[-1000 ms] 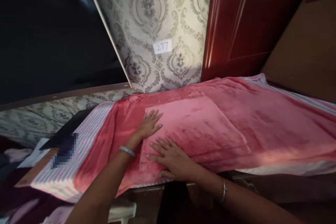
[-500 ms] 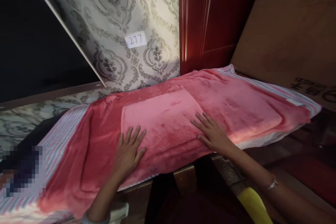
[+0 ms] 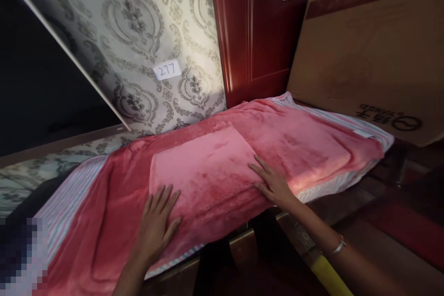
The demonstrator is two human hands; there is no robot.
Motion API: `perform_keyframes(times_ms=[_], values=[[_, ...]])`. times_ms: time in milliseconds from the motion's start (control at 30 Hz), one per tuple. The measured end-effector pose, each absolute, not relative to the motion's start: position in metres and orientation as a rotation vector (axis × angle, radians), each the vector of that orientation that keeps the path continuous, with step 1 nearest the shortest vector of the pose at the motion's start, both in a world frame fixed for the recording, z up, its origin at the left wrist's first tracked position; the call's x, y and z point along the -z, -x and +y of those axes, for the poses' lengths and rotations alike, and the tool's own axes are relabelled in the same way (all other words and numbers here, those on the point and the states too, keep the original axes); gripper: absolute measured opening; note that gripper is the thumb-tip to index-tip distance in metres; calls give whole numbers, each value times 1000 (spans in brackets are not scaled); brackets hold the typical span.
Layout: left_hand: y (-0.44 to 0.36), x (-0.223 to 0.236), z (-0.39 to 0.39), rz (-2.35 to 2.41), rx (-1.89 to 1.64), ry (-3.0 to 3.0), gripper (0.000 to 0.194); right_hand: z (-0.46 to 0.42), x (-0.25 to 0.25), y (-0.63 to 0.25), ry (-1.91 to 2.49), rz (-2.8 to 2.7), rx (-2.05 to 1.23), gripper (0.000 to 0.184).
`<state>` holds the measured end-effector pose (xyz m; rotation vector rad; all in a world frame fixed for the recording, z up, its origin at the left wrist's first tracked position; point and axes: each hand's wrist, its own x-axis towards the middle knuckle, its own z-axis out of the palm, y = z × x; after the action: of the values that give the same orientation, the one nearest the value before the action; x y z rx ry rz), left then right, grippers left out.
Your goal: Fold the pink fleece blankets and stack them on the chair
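Note:
A plush pink blanket [image 3: 121, 212] with striped edges is spread over a long low surface in front of me. In its middle lies a lighter pink rectangle [image 3: 197, 152]; I cannot tell whether it is a separate folded cloth or part of the blanket. My left hand [image 3: 157, 222] lies palm down across the rectangle's near left corner area, fingers spread. On the rectangle's right side, my right hand [image 3: 272, 180] rests flat with its fingers apart. Neither hand grips the fabric.
Behind the blanket stand a patterned wall with a paper label [image 3: 167, 70] and a red panel [image 3: 267, 23]. A big cardboard box [image 3: 364, 55] leans at the right. A dark screen [image 3: 45, 69] fills the upper left. Something yellow [image 3: 329, 275] lies below my right forearm.
The view has shifted, so the blanket and wall appear lower and farther left. Both hands stay flat on the fabric in nearly the same places.

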<state>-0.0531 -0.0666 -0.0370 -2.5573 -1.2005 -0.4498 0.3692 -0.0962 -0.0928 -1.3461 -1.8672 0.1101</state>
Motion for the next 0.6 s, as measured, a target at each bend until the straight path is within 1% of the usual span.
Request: perform_keyframes(times_ms=[100,200,267,400,500,600], values=[[64,43,-80,-1110,538,2516,70,-102,91,-373,1359,-1945,-118,72],[75,48,-91,-1127,592,2478,74,-106,91,-379,1358,-1994,-124,81],[82,52,-96,-1166,602,2482,75,-106,92,-384,1325,-2014,-156,83],[90,61,-102,-1329,644,2499,71,-102,94,-392,1237,-2001,-253,82],[93,67,-105,-1370,675,2533,72,-100,96,-395,1214,-2011,-285,90],[94,73,-107,-1403,699,2505,77,-99,98,-398,1214,-2042,-274,94]])
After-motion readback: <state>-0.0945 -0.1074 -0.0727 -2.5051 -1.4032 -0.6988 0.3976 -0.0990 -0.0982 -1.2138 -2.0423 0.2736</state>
